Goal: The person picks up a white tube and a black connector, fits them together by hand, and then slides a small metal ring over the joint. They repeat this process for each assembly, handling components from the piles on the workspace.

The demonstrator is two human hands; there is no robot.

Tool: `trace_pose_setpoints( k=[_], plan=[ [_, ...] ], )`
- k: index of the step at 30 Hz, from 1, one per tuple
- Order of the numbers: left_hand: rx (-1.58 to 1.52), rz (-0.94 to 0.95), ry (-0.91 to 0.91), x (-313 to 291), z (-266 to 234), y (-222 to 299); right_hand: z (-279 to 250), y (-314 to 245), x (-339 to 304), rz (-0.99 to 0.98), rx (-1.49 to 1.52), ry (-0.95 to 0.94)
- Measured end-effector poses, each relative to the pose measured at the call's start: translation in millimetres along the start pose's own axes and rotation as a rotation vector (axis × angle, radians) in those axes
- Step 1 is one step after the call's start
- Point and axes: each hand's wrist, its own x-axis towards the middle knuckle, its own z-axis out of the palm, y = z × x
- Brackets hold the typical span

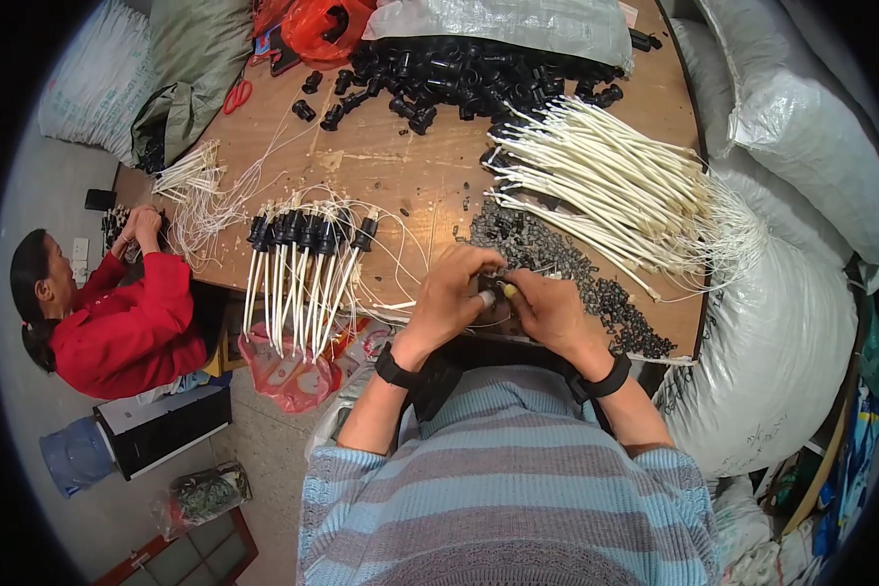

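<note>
Filling most of the upper view, the tabletop (391, 166) is worn wood, crowded toward its edges. A bulging white sack (781, 342) stands against its right side, and a co-worker in a red top (132, 317) sits at its left, both hands busy near the far-left edge. Next in size comes the bundle of cream cords (596, 195), laid slantwise on the right with thin wire ends trailing off toward the sack. Behind it is the heap of black fittings (439, 78), partly under a pale bag. Left of the person's hands lies a row of black sockets with white cords (308, 239), the cords hanging past the near edge. Small dark clips (547, 244) spread in a drift between the hands and the cream bundle.

Smaller again are the hands: the left hand (449, 298) and the right hand (557, 313) meet over the near edge, just beside the drift. Each grip looks clamped on a small dark piece (491, 282) held between them — its exact shape is hidden by the fingertips. The step in hand seems to be close two-handed fitting at that piece; the next move, I judge, calls for one side held steady — the other pressing or turning with care.
</note>
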Motion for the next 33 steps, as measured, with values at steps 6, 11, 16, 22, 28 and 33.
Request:
trace_pose_setpoints(
  k=[6,11,16,22,28,33],
  plan=[
    [0.079,-0.017,0.071,-5,6,-5,3,-7,-1,-0.027,-0.082,0.069],
    [-0.24,-0.071,0.212,-9,8,-10,3,-11,1,-0.066,-0.048,0.123],
    [-0.007,0.149,0.224,-10,4,-13,3,-11,0,-0.056,-0.058,0.063],
    [0.049,0.244,0.177,-15,-2,-9,7,0,-8,-0.047,0.302,-0.028],
    [-0.078,0.135,-0.003,-15,-5,-7,2,-1,-4,0.009,0.351,-0.08],
    [0.051,-0.272,0.237,24,-5,-23,7,5,-6,0.187,0.161,0.109]
  ],
)
